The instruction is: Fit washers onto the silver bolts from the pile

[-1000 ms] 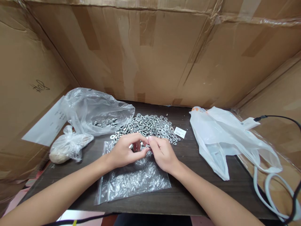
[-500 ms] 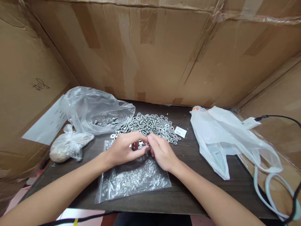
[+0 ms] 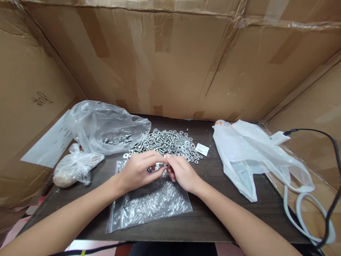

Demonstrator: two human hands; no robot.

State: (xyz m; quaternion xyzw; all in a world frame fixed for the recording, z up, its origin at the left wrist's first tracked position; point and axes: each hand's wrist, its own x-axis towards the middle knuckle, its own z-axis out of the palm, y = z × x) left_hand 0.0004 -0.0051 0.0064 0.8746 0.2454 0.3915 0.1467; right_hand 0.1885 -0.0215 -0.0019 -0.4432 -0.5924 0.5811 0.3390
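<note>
My left hand [image 3: 142,170] and my right hand [image 3: 183,172] meet fingertip to fingertip in the middle of the table. Both are closed in a pinch on something small that the fingers mostly hide; a bit of metal shows between them. Just beyond the fingers lies a heap of metal bolts [image 3: 162,140] mixed with flat washers [image 3: 185,151] and nuts [image 3: 196,161]. Under my hands a clear zip bag [image 3: 154,206] is spread flat on the dark table [image 3: 213,209].
Left of the heap, a clear plastic bag [image 3: 90,124] holds some bolts. Nearer stands a knotted bag [image 3: 80,165] beside a paper sheet [image 3: 50,142]. A small white label [image 3: 202,149] and a white carrier bag [image 3: 239,149] lie to the right. Cardboard walls [image 3: 181,71] enclose the table.
The view has shifted slightly. My hands stay together over the zip bag, with only small finger movement.
</note>
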